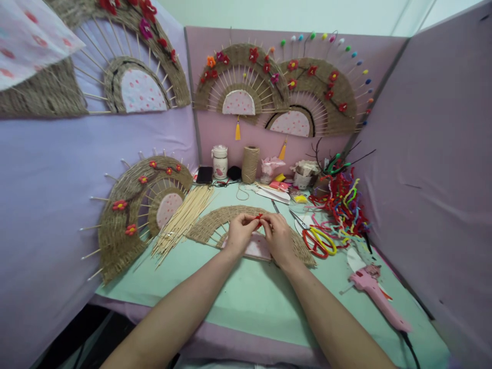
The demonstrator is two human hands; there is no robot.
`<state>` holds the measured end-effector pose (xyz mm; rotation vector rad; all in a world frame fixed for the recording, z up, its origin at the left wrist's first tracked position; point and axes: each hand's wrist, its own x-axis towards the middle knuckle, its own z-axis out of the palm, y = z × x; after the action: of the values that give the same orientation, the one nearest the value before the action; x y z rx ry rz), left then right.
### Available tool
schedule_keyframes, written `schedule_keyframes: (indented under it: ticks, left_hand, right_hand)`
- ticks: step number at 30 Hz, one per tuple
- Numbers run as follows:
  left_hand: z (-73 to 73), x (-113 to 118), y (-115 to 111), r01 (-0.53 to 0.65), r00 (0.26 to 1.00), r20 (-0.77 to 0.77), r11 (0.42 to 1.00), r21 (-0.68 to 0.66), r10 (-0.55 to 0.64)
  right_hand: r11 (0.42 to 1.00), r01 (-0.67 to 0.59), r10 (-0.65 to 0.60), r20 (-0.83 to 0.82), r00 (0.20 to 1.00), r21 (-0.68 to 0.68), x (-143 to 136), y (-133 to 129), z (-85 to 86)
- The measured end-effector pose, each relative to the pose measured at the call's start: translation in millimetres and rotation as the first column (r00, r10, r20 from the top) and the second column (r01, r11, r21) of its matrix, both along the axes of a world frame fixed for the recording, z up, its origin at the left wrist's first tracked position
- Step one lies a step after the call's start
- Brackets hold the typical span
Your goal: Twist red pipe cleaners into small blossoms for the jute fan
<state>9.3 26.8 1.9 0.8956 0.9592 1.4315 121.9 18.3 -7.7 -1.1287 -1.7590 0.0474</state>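
Between the fingertips of both hands is a small red pipe-cleaner piece (259,219), bent into a little shape. My left hand (243,231) pinches it from the left, and my right hand (277,234) pinches it from the right. Under the hands a half-round twine-woven fan (209,225) lies on the table, its dotted pink centre (257,247) partly covered by my hands. Red-handled scissors (315,244) and yellow-handled scissors (325,240) lie just right of the fan.
A bundle of thin sticks (182,218) lies left of the fan. A pink glue gun (378,297) with a cord rests at the right. Tangled colourful pipe cleaners (342,202), a twine spool (250,165) and a white bottle (220,163) stand behind. Finished fans (142,215) line the walls.
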Motion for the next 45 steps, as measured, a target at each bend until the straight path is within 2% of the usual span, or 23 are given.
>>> schedule_keyframes:
  ticks: [4,10,13,16,19,23,26,38,45]
  left_hand:
    - [0.3,1.5,-0.3,-0.02,1.0,-0.01,1.0,0.011,0.02]
    - [-0.7,-0.5,0.0,0.074,0.992,0.11,0.994,-0.085,-0.064]
    - [2.3,-1.3,-1.9,0.095,0.992,0.085,0.993,-0.075,-0.089]
    - [4.5,-0.3,-3.6,0.061,0.998,0.029,0.997,-0.05,-0.06]
    - [2.6,0.0,-2.7,0.06,0.997,0.044,0.997,-0.05,-0.058]
    - [-1.2,-3.1,2.1,0.115,0.984,0.147,0.991,-0.07,-0.104]
    - [-1.2,-5.5,4.9,0.11,0.981,0.171,0.991,-0.079,-0.096]
    - [0.7,-3.8,2.4,0.098,0.995,0.011,0.995,-0.027,-0.097]
    - [3.0,-4.2,2.1,0.169,0.975,0.16,0.981,-0.091,-0.153]
  right_hand:
    - [1.0,0.022,-0.022,-0.003,1.0,0.004,-1.0,-1.7,1.4]
    - [1.0,0.02,-0.019,-0.009,1.0,0.012,0.8,-0.4,0.6]
    - [0.999,0.037,-0.037,0.016,0.999,0.021,2.0,0.4,0.2]
    - [0.998,0.045,-0.047,0.06,0.997,0.038,2.3,0.2,0.2]
    - [0.998,0.047,-0.052,0.096,0.994,0.051,2.2,-0.1,0.7]
    - [0.999,0.004,-0.008,0.106,0.994,0.035,2.0,0.4,1.7]
    - [0.999,-0.052,0.051,0.082,0.995,0.012,2.1,1.1,2.2]
    - [0.999,-0.042,0.042,0.01,0.999,-0.015,4.5,-0.7,3.5]
    - [0.999,-0.033,0.034,0.047,0.998,-0.01,6.2,-1.8,4.6]
